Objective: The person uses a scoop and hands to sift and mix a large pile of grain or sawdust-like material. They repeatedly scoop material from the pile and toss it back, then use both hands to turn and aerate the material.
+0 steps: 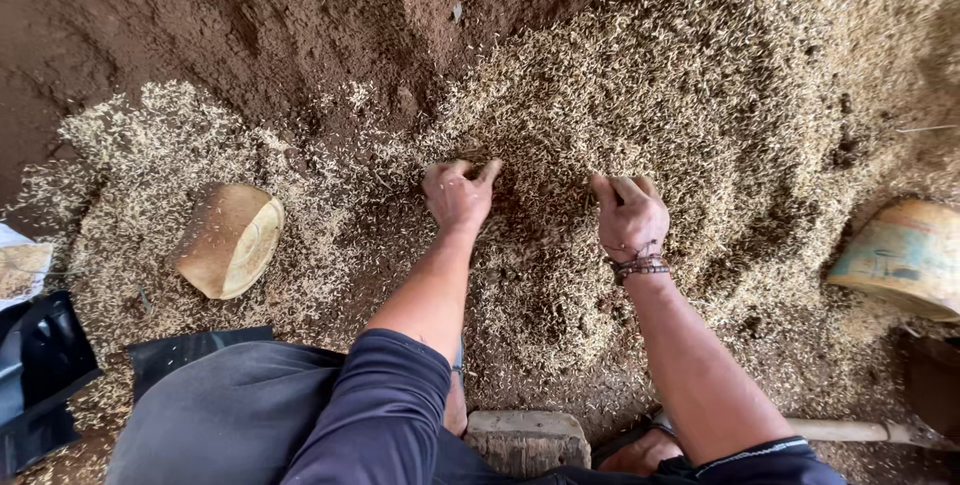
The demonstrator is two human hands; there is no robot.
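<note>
Where our two hands dig in, we find the thing in hand: a broad heap of pale rice husks (640,95) spread over the ground in front of us and mixed at its edges with brown soil (250,15). We judge the husks to be very light, dry and loose, a mass that spills between the fingers and cannot be pinched; it is best taken by scooping from below with cupped palms, or raked with bent fingers. Our left hand (458,195) is curled, fingers hooked down into the husks as if raking, closed loosely on a small gather of them. Our right hand (630,213), with beaded bands at the wrist, is clenched in the same way, fingertips buried in the heap; how much it has gathered we cannot tell.

Moving outward, a tan bowl-like scoop (232,240) lies tipped on its side left of us on thinner husks. A worn round container (905,257) sits at the right edge. Near our knees stand a wooden block (527,440) and a pale handle (850,431), and black sheeting (45,370) lies at lower left.
</note>
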